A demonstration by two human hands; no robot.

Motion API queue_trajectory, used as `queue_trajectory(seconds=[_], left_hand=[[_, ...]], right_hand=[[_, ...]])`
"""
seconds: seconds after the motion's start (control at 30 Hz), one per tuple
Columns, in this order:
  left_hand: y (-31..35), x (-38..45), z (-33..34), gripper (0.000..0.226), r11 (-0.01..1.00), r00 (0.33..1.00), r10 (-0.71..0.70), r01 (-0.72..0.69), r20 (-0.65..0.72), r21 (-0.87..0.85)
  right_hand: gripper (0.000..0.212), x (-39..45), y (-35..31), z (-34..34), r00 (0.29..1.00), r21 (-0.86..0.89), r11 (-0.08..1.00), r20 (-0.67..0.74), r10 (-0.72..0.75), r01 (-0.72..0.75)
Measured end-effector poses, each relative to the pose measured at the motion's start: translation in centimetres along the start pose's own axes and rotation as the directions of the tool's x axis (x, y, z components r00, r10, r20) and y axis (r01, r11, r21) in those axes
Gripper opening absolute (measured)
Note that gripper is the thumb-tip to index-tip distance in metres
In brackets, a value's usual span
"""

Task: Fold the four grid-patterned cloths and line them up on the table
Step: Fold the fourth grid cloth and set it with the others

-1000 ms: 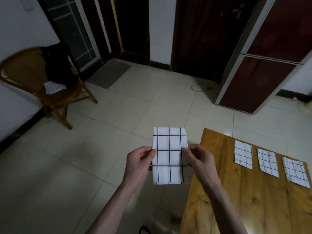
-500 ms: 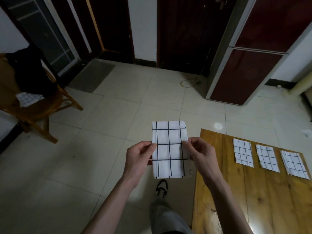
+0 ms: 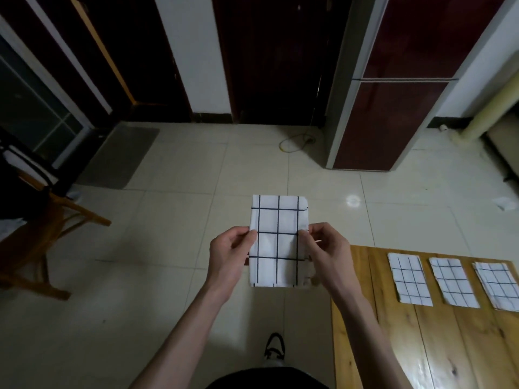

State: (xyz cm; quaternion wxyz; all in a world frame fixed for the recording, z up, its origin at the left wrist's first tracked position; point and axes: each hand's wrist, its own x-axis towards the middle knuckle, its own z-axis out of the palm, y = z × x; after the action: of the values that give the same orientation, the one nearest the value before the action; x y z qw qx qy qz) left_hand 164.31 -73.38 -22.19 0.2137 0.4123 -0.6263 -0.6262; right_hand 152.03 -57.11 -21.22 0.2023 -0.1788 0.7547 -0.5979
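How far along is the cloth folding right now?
Three folded cloths already lie in a row on the table. The fourth cloth, folded, is held by the left hand and right hand over the floor. Left: lay it on the table beside them.

Pretty clearly someone's home, some kind of entry or living area. The floor was glossy cream tile with a grey doormat laid in front of a glass-paned door. A dark red two-door fridge stood against the white wall, with a loose cord coiled on the floor beside it. There was a dark wooden door in the middle, a rattan-style wooden chair off to the left, and a plank-wood tabletop at the right.
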Motion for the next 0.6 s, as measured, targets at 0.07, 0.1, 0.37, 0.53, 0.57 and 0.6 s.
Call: queue_trajectory(seconds=[0.07, 0.1, 0.37, 0.53, 0.57, 0.6], left_hand=[[0.7, 2.1, 0.6, 0.004, 1.0, 1.0, 0.008, -0.008, 0.013, 0.003], [1.0, 2.9, 0.9, 0.004, 1.0, 1.0, 0.008, -0.008, 0.021, 0.004], [2.9, 10.1, 2.9, 0.006, 0.999, 0.994, 0.007, -0.011, 0.11, 0.042], [3.9, 16.6, 5.0, 0.009, 0.999, 0.982, 0.009, -0.018, 0.189, 0.046], [4.2, 18.1, 5.4, 0.009, 0.999, 0.977, 0.006, -0.017, 0.212, 0.047], [4.5, 19.8, 5.9, 0.009, 0.999, 0.971, 0.001, -0.013, 0.237, 0.05]], right_hand=[[0.012, 1.9, -0.4, 0.1, 1.0, -0.004, 1.0, -0.021, -0.014, 0.014], [0.012, 2.8, -0.5, 0.1, 1.0, -0.003, 1.0, -0.027, -0.013, 0.013], [0.01, 9.3, -0.9, 0.4, 0.996, 0.02, 0.999, -0.078, 0.037, -0.036], [0.009, 14.9, -0.8, 0.9, 0.988, 0.005, 0.998, -0.143, 0.056, -0.056], [0.009, 16.1, -0.9, 1.0, 0.986, -0.006, 0.998, -0.159, 0.056, -0.058], [0.009, 17.3, -0.9, 1.2, 0.983, -0.02, 0.998, -0.176, 0.059, -0.063]])
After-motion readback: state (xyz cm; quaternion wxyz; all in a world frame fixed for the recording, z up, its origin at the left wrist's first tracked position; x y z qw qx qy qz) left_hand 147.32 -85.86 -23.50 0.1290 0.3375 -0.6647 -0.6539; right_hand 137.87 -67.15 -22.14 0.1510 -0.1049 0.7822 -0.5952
